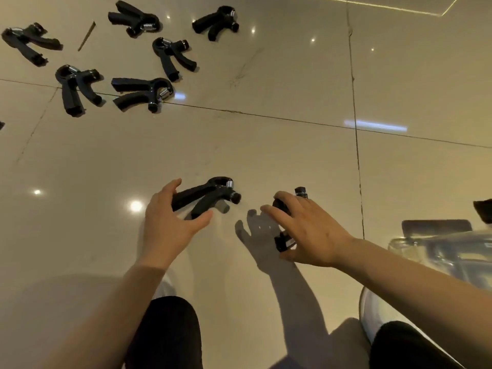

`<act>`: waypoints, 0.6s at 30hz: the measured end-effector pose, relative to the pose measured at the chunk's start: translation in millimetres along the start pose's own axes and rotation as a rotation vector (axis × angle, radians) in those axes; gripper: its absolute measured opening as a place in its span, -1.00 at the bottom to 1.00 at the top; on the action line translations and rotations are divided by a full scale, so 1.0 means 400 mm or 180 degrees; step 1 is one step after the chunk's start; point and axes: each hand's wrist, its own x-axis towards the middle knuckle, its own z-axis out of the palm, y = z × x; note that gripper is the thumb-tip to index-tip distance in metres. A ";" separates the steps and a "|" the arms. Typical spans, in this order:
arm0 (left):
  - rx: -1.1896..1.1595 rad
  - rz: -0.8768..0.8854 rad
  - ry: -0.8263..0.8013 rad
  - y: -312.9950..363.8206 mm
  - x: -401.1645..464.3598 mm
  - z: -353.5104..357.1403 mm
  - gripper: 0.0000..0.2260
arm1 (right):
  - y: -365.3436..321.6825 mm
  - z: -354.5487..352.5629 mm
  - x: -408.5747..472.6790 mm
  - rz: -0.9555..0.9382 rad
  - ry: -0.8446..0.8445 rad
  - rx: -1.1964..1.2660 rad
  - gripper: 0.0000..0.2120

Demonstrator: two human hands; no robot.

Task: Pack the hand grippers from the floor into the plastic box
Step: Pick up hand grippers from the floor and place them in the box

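A black hand gripper [210, 194] hangs just above the floor, its shadow under it. My left hand [170, 225] pinches its two handles between thumb and fingers. My right hand [308, 233] holds a second hand gripper [284, 242] under the palm; its knob sticks out past the fingers and a handle end shows below them. The clear plastic box [439, 251] sits blurred at the right edge, to the right of my right hand. Several more black hand grippers [141, 94] lie scattered on the floor at the upper left.
The floor is glossy beige tile [266, 145] with dark joints and light reflections. A thin brown stick [86, 35] lies among the far grippers. A dark flat panel [436, 227] is behind the box, a black object [484, 210] at the right edge. My knees fill the bottom.
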 end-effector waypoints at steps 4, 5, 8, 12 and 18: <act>0.0546 0.1279 -0.0324 0.099 -0.038 0.041 -0.17 | 0.056 -0.033 -0.080 0.0529 0.0454 0.0371 -0.15; 0.0546 0.1486 -0.0418 0.121 -0.047 0.052 -0.16 | 0.071 -0.036 -0.104 0.0643 0.0555 0.0427 -0.15; 0.0466 0.1854 -0.0723 0.191 -0.082 0.084 -0.17 | 0.106 -0.046 -0.173 0.0920 0.0784 0.0667 -0.13; 0.0573 0.2384 -0.1128 0.301 -0.130 0.159 -0.22 | 0.131 -0.083 -0.305 0.1419 0.1505 0.1440 -0.17; 0.0521 0.3073 -0.1395 0.491 -0.174 0.257 -0.36 | 0.180 -0.194 -0.554 0.2064 0.3365 0.2900 -0.31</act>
